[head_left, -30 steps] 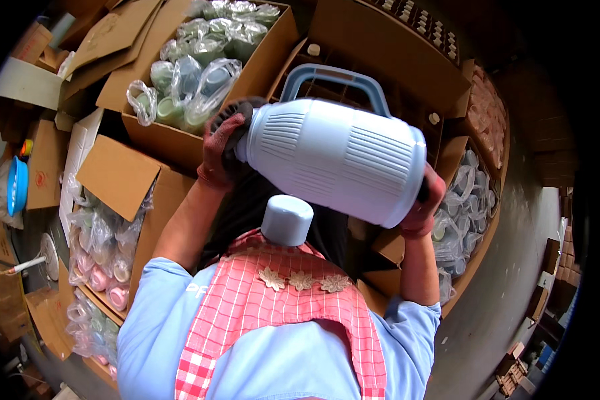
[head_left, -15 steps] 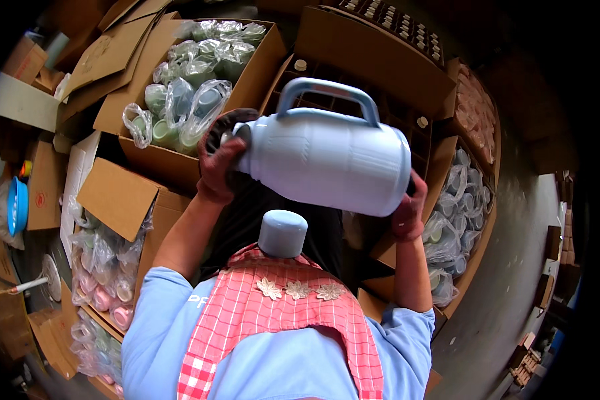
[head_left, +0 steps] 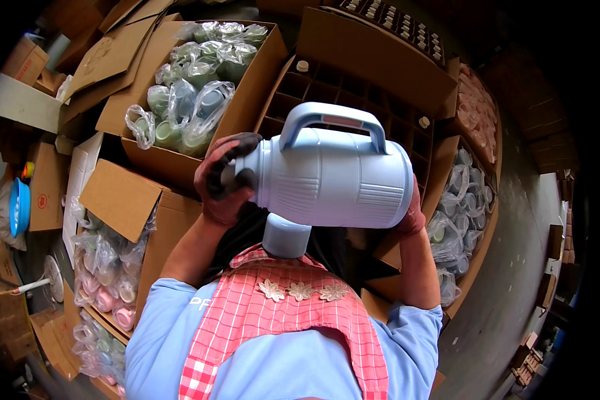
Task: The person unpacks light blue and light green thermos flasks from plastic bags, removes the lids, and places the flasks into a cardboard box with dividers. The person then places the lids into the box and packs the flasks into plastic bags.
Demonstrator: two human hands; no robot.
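A light blue thermos jug [head_left: 333, 177] lies sideways in the air before me, its handle turned up and away. Gloved in dark red and black, my left hand [head_left: 228, 177] wraps round the narrow neck end at the left. My right hand [head_left: 413, 210] presses against the wide base at the right; its fingertips are partly hidden behind the jug. Just below the neck, a pale blue cup-shaped lid [head_left: 286, 237] rests near the top of my checked apron, touched by neither hand.
Behind the jug stands a carton with a cardboard divider grid [head_left: 330, 80] and a few white caps. Open boxes of bagged green cups [head_left: 195, 110], bagged pink cups [head_left: 107, 267] and grey-blue bagged cups [head_left: 457, 207] surround me. Grey floor [head_left: 497, 267] shows at the right.
The jug has come slightly lower and nearer to me, and rolled so its handle's upper face shows more. Both hands have moved with it, still gripping its ends.
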